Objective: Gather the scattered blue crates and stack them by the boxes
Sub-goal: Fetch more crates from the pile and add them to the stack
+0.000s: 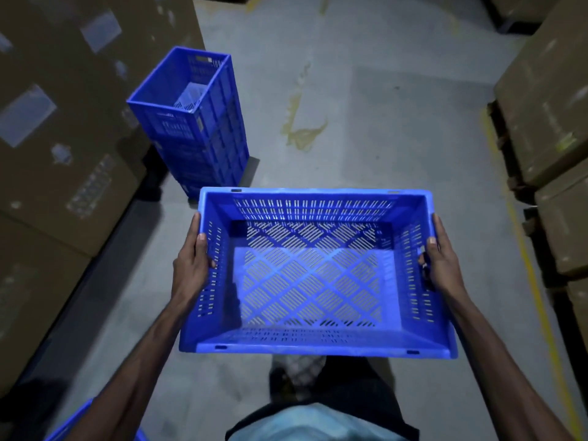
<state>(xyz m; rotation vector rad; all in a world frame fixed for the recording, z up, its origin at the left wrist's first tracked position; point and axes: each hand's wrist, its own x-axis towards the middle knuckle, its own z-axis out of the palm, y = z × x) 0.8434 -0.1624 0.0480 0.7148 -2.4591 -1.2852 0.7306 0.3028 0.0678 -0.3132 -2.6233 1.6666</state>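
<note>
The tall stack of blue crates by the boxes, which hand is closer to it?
Left. The left hand grips the carried crate on the side facing the stack of crates. The right hand holds the opposite side, farther away.

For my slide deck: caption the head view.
Both hands, left hand and right hand, carry an empty blue crate toward the crate stack beside cardboard boxes.

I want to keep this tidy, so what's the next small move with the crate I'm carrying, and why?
Probably carry the held crate forward and left toward the crate stack beside the cardboard boxes. The left hand and right hand grip its short sides, it looks empty, and the stack's top is open.
</note>
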